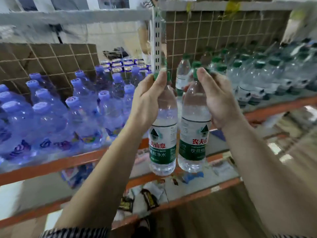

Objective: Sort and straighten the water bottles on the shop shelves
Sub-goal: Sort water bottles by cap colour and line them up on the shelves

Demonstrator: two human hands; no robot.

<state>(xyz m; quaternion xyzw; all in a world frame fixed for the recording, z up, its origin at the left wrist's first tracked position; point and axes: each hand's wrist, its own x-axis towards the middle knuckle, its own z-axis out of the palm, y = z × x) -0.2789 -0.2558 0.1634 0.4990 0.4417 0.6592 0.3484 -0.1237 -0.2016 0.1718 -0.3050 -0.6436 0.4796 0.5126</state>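
Note:
I hold two clear water bottles with green caps and green labels upright in the air in front of the shelf. My left hand (149, 97) grips the left bottle (163, 134) by its neck and cap. The right bottle (194, 133) hangs from my right hand (217, 98), whose fingers curl round its neck. The two bottles hang side by side, nearly touching. Behind them, one more green-capped bottle (182, 73) stands on the shelf beside the white upright post (157, 45).
Packs of purple-blue capped bottles (51, 117) fill the left shelf bay. Green-capped bottles in shrink wrap (257, 79) fill the right bay. An orange shelf beam (68, 162) runs across below. A wire grid over cardboard (214, 31) backs the shelf. Snack packets (142, 200) lie on the lower shelf.

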